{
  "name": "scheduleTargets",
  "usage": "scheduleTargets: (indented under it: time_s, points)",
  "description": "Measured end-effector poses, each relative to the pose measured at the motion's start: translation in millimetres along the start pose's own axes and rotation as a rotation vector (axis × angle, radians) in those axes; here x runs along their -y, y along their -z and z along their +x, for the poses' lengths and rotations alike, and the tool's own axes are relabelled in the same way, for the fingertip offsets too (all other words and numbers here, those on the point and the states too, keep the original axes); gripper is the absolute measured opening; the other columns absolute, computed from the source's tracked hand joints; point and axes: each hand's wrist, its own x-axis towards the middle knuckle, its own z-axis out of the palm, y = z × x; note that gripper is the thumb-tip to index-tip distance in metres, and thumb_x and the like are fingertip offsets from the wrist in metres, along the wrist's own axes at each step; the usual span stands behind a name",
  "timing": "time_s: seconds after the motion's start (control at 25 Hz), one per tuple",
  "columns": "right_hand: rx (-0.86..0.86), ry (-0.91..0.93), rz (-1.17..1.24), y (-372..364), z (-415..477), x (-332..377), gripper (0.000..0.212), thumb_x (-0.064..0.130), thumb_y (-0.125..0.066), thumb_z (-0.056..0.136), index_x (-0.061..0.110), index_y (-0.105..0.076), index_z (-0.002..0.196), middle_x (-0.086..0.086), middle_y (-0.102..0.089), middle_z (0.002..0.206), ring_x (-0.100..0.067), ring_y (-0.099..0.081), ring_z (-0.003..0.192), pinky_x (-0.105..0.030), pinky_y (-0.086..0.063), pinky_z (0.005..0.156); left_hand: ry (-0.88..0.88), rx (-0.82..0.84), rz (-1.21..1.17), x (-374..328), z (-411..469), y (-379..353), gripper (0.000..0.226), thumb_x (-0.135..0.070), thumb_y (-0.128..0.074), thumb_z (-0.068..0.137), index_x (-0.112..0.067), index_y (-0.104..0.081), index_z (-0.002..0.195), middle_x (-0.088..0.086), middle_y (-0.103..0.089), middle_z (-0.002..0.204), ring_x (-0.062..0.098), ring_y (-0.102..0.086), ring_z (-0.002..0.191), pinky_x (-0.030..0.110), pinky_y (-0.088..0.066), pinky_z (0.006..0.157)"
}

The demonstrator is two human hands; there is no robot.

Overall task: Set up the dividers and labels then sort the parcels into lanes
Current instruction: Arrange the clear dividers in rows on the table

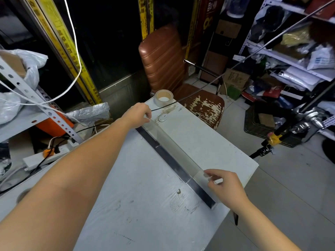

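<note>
A person's left hand (137, 115) and right hand (223, 183) pinch opposite ends of a clear divider (174, 151) standing diagonally across a white bench (145, 196), a tape roll (163, 97) near the far edge.

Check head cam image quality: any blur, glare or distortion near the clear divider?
Head view: wide-angle bending curves the white table's edge and the shelf uprights; the cluttered metal shelves at upper right are smeared by blur; the clear plastic divider strip stays sharp but nearly vanishes against the table, with only faint sheen; left hand and right hand are crisp.
</note>
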Motion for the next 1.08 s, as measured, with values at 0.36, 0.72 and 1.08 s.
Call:
scheduleTargets:
  time_s: [0.36, 0.72, 1.08]
  points:
    - [0.010, 0.047, -0.126, 6.1, 2.2, 12.5, 0.044, 0.023, -0.068, 0.087, 0.028, -0.066, 0.131, 0.021, -0.067, 0.119, 0.001, -0.062, 0.105, -0.025, -0.054, 0.089, 0.028, -0.096, 0.060, -6.2, -16.7, 8.1, 0.040, -0.028, -0.078, 0.088, -0.020, -0.067, 0.126, 0.000, -0.062, 0.125, 0.017, -0.056, 0.114, 0.031, -0.051, 0.092]
    - [-0.026, 0.284, -0.546, 0.5, 7.9, 104.8, 0.058, 0.033, -0.065, 0.093, 0.032, -0.047, 0.147, 0.007, -0.052, 0.150, -0.021, -0.046, 0.137, -0.042, -0.040, 0.112, 0.225, -0.095, 0.229, 8.3, -126.4, 49.5, 0.056, -0.051, -0.061, 0.091, -0.017, -0.058, 0.136, 0.004, -0.063, 0.131, 0.027, -0.058, 0.121, 0.044, -0.052, 0.095]
    - [-0.008, 0.438, -0.605, -35.6, -48.0, 197.5, 0.066, 0.034, -0.073, 0.089, 0.030, -0.045, 0.149, -0.002, -0.054, 0.147, -0.027, -0.050, 0.133, -0.043, -0.044, 0.106, 0.376, -0.130, 0.319, 29.2, -298.3, 101.6, 0.048, -0.052, -0.059, 0.092, -0.022, -0.060, 0.130, 0.002, -0.064, 0.126, 0.025, -0.062, 0.112, 0.040, -0.056, 0.086]
